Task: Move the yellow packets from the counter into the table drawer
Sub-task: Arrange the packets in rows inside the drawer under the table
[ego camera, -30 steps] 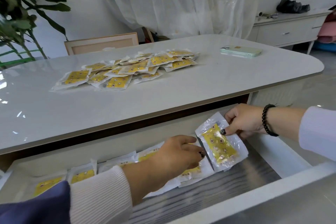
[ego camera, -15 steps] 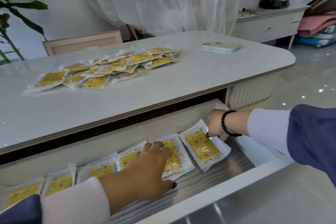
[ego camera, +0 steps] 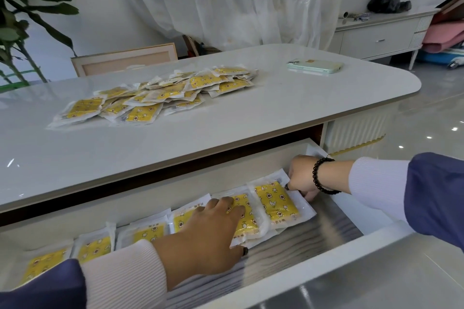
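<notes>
Left hand flat and open on the row, right hand pinching the end packet — overlapping edges could ride up.

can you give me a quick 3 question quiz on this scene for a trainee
1. True or false: the pile of yellow packets on the table top is gone.
2. What does the right hand touch? A) the phone B) the rightmost packet in the drawer C) the plant
3. The left hand lies flat on the ____ of packets in the drawer.

Key: 1 false; 2 B; 3 row.
</notes>
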The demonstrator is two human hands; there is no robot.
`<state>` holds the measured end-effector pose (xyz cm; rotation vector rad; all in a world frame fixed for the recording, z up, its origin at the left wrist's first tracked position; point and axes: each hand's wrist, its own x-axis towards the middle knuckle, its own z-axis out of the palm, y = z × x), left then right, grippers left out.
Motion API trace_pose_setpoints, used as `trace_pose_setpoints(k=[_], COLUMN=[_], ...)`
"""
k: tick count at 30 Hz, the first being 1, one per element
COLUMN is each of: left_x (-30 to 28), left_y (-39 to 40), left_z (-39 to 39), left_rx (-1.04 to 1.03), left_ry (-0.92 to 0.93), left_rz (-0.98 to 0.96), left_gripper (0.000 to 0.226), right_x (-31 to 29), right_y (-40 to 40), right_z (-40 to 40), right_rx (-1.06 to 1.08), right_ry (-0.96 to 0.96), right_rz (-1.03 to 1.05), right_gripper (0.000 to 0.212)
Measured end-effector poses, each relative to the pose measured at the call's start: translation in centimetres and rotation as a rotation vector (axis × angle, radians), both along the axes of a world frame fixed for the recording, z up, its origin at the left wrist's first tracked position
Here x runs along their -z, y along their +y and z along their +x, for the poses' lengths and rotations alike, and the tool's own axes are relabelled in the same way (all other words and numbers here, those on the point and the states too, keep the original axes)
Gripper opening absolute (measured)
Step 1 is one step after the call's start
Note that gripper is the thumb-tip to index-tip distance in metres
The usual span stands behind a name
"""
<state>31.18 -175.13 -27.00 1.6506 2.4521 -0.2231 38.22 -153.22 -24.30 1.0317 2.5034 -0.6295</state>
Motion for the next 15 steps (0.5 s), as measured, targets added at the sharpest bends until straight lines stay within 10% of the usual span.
trace_pose_setpoints(k=[9,15], left_x=[-3.9,-7.3], left_y=[-0.7,-2.7], left_z=[-0.7,-3.7], left_rx=[0.09,0.018], left_ry=[-0.068,-0.07], left_rz=[0.477,0.82], left_gripper=[0.042,0.024], right_x=[-2.5,-6.6], right_y=[-3.1,-6.8], right_z=[-0.3,-1.9], right_rx=[-0.295,-0.345], right_ry=[0.219,0.355], right_rz=[0.333,0.139], right_gripper=[0.024,0.031])
